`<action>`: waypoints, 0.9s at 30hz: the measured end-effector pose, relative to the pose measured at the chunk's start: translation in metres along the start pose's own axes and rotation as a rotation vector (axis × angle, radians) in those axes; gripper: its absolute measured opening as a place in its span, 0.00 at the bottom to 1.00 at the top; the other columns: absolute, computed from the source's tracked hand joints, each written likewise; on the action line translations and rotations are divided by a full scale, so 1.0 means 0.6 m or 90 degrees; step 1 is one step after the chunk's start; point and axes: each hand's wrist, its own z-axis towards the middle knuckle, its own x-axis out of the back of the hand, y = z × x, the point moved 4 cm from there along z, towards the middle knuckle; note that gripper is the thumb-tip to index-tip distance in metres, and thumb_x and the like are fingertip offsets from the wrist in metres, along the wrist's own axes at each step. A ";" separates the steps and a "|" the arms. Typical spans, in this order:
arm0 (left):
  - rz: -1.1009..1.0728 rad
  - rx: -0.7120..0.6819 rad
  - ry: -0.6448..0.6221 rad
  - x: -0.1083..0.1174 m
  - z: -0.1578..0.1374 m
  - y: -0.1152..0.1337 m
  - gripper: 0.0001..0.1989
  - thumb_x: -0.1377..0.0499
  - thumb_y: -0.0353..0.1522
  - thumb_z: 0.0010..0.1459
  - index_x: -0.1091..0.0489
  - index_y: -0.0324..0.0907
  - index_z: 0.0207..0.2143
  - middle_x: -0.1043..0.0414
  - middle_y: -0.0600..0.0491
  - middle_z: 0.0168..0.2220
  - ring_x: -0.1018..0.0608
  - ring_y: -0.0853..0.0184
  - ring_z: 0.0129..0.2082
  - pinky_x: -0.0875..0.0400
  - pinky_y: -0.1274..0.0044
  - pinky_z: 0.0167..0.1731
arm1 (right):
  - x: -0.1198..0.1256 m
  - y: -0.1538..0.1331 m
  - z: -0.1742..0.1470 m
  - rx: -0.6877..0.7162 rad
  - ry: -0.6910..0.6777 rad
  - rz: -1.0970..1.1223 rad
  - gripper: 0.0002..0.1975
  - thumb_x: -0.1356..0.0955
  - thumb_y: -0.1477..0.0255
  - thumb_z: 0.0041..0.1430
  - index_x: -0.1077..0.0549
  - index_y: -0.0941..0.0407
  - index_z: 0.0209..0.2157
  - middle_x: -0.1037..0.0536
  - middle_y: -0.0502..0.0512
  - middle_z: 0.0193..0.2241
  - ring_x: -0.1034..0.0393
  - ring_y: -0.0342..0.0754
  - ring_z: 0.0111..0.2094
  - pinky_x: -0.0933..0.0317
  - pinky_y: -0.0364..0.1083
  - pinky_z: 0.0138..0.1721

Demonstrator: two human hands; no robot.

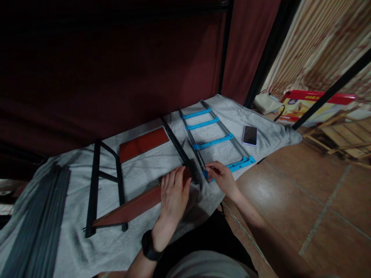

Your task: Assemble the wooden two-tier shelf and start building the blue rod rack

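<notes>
My left hand (174, 189) is closed over the right end of a reddish-brown board (136, 204), its fingers bent over the top edge. The board stands on its long edge between a black metal side frame (94, 185) on the left and a black metal bar (180, 150) on the right. My right hand (222, 177) is beside the near end of that bar, thumb and fingers pinched together. What they hold is too small to make out. Just beyond these fingers lies a blue and grey ladder-like frame (213, 143).
A second reddish-brown board (143, 144) lies flat on the grey cloth (78, 216). Dark grey tubes (43, 220) are at the left, a phone (250, 135) at the right. A red and yellow box (307, 106) and a folded wooden rack (342, 133) are on the tiled floor.
</notes>
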 end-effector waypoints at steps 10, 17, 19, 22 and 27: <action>-0.013 -0.007 -0.100 -0.050 0.027 -0.015 0.20 0.46 0.31 0.67 0.34 0.42 0.61 0.23 0.45 0.55 0.21 0.56 0.52 0.27 0.64 0.51 | -0.022 0.003 0.058 0.175 -0.140 -0.214 0.13 0.37 0.76 0.69 0.20 0.55 0.45 0.25 0.56 0.41 0.27 0.45 0.39 0.30 0.46 0.44; -0.023 -0.010 -0.109 -0.048 0.031 -0.022 0.23 0.43 0.39 0.67 0.34 0.44 0.62 0.22 0.45 0.52 0.20 0.56 0.50 0.25 0.65 0.49 | -0.030 -0.003 0.064 0.221 -0.144 -0.239 0.14 0.37 0.77 0.70 0.20 0.53 0.46 0.25 0.56 0.42 0.27 0.47 0.43 0.30 0.46 0.47; -0.035 -0.001 -0.107 -0.046 0.033 -0.024 0.24 0.42 0.42 0.66 0.33 0.44 0.61 0.21 0.45 0.52 0.19 0.56 0.49 0.25 0.65 0.48 | -0.031 -0.004 0.067 0.234 -0.153 -0.235 0.14 0.38 0.77 0.70 0.21 0.53 0.46 0.25 0.57 0.43 0.26 0.47 0.44 0.30 0.46 0.47; -0.045 0.007 -0.100 -0.046 0.034 -0.024 0.25 0.43 0.45 0.66 0.32 0.43 0.61 0.21 0.45 0.50 0.19 0.55 0.48 0.24 0.65 0.47 | -0.031 -0.005 0.070 0.252 -0.164 -0.240 0.14 0.38 0.78 0.70 0.21 0.55 0.46 0.24 0.57 0.44 0.26 0.47 0.45 0.30 0.47 0.48; -0.041 0.013 -0.093 -0.046 0.033 -0.025 0.25 0.42 0.46 0.66 0.31 0.44 0.61 0.20 0.45 0.49 0.19 0.56 0.47 0.24 0.66 0.47 | -0.032 -0.008 0.071 0.266 -0.211 -0.295 0.16 0.38 0.81 0.68 0.22 0.54 0.48 0.24 0.57 0.45 0.26 0.48 0.46 0.30 0.47 0.50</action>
